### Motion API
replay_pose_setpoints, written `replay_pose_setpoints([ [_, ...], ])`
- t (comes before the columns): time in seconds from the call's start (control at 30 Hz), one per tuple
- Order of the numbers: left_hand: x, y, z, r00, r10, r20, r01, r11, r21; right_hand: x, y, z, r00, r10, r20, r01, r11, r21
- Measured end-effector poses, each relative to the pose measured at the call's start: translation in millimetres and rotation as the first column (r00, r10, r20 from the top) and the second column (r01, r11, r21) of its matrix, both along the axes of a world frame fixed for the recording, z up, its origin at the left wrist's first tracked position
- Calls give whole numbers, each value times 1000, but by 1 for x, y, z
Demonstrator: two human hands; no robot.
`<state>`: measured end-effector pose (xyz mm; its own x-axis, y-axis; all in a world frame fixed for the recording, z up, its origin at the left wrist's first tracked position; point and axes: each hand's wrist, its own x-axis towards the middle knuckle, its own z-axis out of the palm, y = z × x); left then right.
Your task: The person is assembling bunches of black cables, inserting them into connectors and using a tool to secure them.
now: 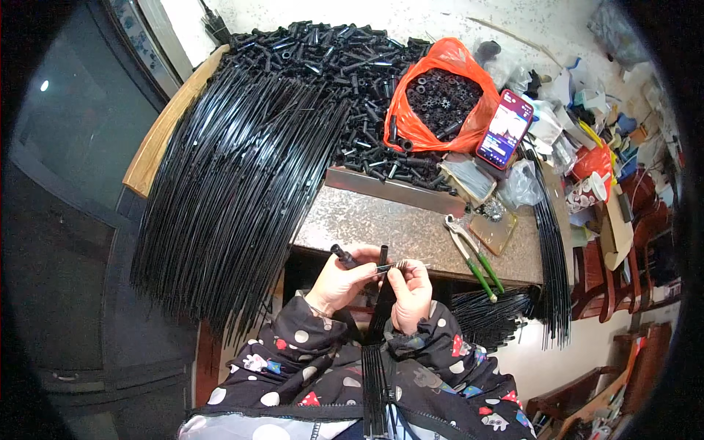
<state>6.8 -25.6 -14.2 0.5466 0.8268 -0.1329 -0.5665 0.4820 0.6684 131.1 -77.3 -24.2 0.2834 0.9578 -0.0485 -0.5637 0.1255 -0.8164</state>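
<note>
My left hand (337, 284) is closed round a short black plastic tube piece (340, 254), whose wider end sticks up past the thumb. A second dark tube (383, 254) rises by its fingertips; which hand supports it I cannot tell. My right hand (412, 297) faces it, thumb and fingers pinched on thin wire-like rods (400, 265) that cross the gap between both hands. A bundle of long black rods (372, 389) lies upright against my front, below the hands. Where the rods meet the tube is too small to make out.
Long black rods (227, 183) fan over the table's left side, beside a wooden board (172, 121). Behind lie heaped black tube pieces (315, 59) and a metal bar (389, 189). Right are an orange bag (396, 110), a phone (506, 128) and green-handled pincers (473, 257).
</note>
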Motion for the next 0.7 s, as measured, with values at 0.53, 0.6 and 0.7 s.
replay_pose_setpoints([
  [0.53, 2, -8, 2, 993, 84, -81, -81, 996, 45, 0, -1, 4, 999, -31, 25, 30, 999, 32],
  [0.6, 4, -10, 4, 991, 101, -91, -95, 994, 62, 0, -2, 3, 999, -27, 29, 26, 999, 45],
  [0.7, 1, -11, 9, 961, 172, -218, -106, 952, 286, -2, 0, 4, 997, -49, 52, 48, 999, 23],
])
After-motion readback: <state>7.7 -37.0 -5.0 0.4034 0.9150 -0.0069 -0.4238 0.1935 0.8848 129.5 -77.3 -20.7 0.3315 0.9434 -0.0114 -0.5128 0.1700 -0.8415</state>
